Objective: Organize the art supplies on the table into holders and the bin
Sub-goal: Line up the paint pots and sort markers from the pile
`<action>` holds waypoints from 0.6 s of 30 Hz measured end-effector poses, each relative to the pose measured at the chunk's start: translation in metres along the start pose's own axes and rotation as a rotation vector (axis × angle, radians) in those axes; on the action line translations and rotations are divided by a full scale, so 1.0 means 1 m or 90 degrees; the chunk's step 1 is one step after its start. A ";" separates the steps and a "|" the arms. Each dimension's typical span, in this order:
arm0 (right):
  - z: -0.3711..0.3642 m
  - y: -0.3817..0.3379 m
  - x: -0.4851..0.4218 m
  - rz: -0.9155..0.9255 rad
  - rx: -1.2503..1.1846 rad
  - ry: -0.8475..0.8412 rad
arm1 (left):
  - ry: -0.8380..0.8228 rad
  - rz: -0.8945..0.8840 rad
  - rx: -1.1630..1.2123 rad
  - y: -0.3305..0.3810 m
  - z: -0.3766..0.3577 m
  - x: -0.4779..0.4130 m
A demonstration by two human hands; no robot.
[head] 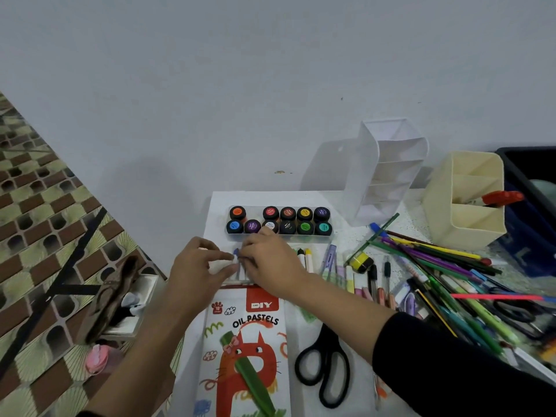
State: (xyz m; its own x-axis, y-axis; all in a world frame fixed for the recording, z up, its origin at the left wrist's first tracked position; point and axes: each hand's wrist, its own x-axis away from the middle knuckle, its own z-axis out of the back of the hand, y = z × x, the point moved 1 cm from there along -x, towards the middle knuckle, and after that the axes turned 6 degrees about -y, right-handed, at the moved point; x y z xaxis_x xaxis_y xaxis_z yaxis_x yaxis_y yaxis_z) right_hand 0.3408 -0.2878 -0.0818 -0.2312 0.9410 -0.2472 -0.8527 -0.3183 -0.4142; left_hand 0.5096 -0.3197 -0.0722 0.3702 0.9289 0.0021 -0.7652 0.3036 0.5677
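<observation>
1. Oil pastels tray [304, 266] lies on the white table [355, 395], between the paint pot set [279, 221] and the "OIL PASTELS" box [243, 350].
2. The sticks are white-wrapped with coloured tips. Black and yellow tips show at the tray's right end.
3. Right hand [270, 263] is over the tray, fingers curled down, pinching a blue-tipped pastel [236, 253].
4. Left hand [201, 263] is just beside it with bent fingertips at the white wrappers. Can't tell if it grips.
5. Black scissors [323, 365] lie right of the box.
6. Pen pile [436, 266] lies further right.
7. White holder [388, 170], cream holder [466, 218] and dark bin [529, 164] stand at the back right.
</observation>
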 end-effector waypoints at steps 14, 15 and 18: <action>-0.002 0.003 0.015 0.038 0.008 0.019 | -0.023 -0.086 -0.083 0.006 -0.004 0.005; -0.002 0.002 0.014 0.034 0.010 0.014 | -0.025 -0.089 -0.085 0.008 -0.003 0.006; 0.004 0.000 0.016 0.022 -0.024 -0.011 | -0.034 -0.081 -0.105 0.011 -0.001 0.006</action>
State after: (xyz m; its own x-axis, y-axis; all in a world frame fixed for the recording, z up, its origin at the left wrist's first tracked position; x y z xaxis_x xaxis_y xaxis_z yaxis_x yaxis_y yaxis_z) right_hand 0.3353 -0.2724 -0.0822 -0.2691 0.9309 -0.2469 -0.8260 -0.3549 -0.4379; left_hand 0.5029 -0.3102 -0.0669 0.4934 0.8697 -0.0148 -0.7849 0.4524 0.4235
